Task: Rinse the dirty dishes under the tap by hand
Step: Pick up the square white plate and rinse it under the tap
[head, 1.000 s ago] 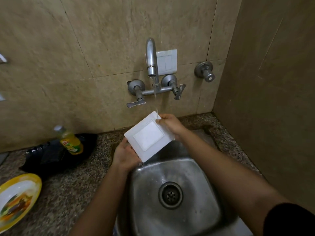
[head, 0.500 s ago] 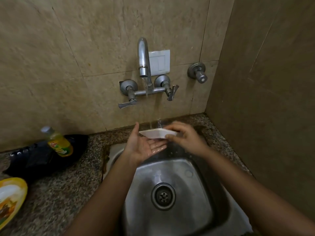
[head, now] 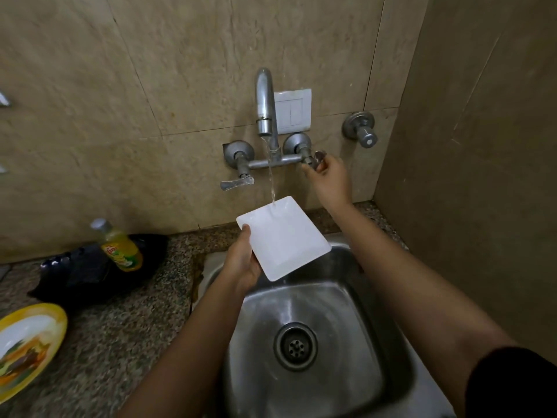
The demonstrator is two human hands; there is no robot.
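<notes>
Head view, near to far: one steel sink (head: 346,312); on the counter to its left lies one yellow plate (head: 58,327) (printed or soiled, I cannot tell); over the basin the left hand (head: 241,263) grips the near edge of one white square plate (head: 286,236), thumb on top, the plate tilted under the thin stream (head: 272,185); one bottle (head: 122,248) stands further left; the right hand (head: 330,181) pinches the right lever handle (head: 318,156); the left lever handle (head: 236,184) is free; one spout (head: 264,101), one separate valve (head: 361,132). I would turn the lever gently, to avoid splashes, and slide the plate until water passes over every corner.
</notes>
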